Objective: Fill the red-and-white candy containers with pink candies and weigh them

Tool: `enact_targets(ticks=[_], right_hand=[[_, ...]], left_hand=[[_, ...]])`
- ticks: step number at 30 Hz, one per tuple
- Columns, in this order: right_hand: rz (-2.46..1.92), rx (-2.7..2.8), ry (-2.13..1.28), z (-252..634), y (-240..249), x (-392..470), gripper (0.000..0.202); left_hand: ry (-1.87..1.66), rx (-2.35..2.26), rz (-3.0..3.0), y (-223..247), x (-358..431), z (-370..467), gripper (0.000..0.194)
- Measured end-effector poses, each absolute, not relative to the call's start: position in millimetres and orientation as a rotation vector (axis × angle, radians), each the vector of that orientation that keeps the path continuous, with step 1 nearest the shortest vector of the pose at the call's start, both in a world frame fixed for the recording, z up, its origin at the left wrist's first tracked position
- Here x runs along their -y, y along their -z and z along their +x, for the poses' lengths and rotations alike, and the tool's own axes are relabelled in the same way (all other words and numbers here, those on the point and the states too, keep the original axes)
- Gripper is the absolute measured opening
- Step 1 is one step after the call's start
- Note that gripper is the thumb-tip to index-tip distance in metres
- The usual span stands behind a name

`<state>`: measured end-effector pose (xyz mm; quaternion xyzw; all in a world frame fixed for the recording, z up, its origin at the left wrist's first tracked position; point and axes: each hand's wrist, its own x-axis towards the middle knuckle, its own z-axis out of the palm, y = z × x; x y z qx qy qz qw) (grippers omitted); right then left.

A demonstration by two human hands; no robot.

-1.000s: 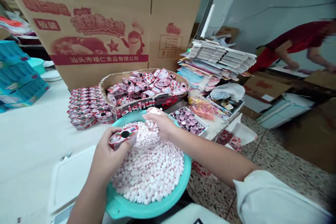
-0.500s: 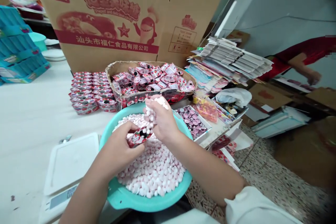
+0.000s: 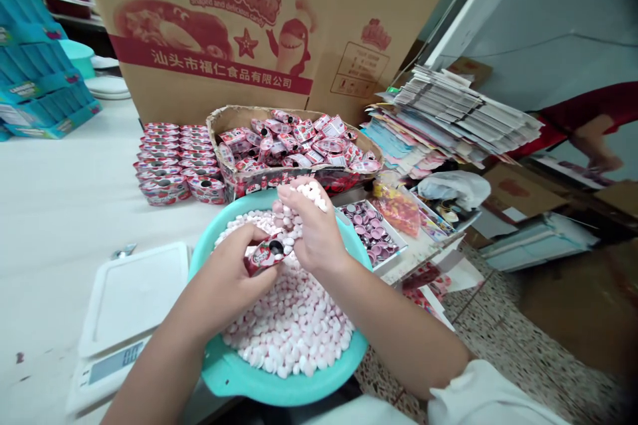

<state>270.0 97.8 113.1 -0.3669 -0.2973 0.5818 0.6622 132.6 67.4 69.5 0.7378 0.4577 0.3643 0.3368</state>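
My left hand point(image 3: 238, 279) is closed round a small red printed candy box point(image 3: 262, 255), its round dark opening turned up and to the right. My right hand point(image 3: 314, 229) is cupped round a handful of white and pale pink candies point(image 3: 289, 219), right beside that opening. Some candies rest against the box's opening; more lie on top of the right hand. Both hands are above a turquoise basin point(image 3: 294, 390) filled with the same small candies point(image 3: 292, 332).
Behind the basin stand a carton point(image 3: 299, 179) of loose candy boxes and stacked rows of them point(image 3: 162, 172). A tray of pink caps point(image 3: 371, 232) sits right, a white scale point(image 3: 134, 299) left. A large cardboard box point(image 3: 329, 33) rises behind. A person's arm point(image 3: 595, 139) shows far right.
The view has shifted slightly, so the background sits a little to the right and higher. Both hands keep their holds, the right one still beside the box's opening.
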Motion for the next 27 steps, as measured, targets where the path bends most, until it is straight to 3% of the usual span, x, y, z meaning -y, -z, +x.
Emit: enact_targets(ticks=[27], right_hand=[[-0.806, 0.779, -1.273, 267.5, -107.6, -94.0, 0.032]], left_hand=[[-0.847, -1.143, 1.923, -72.0, -64.5, 129.9, 0.018]])
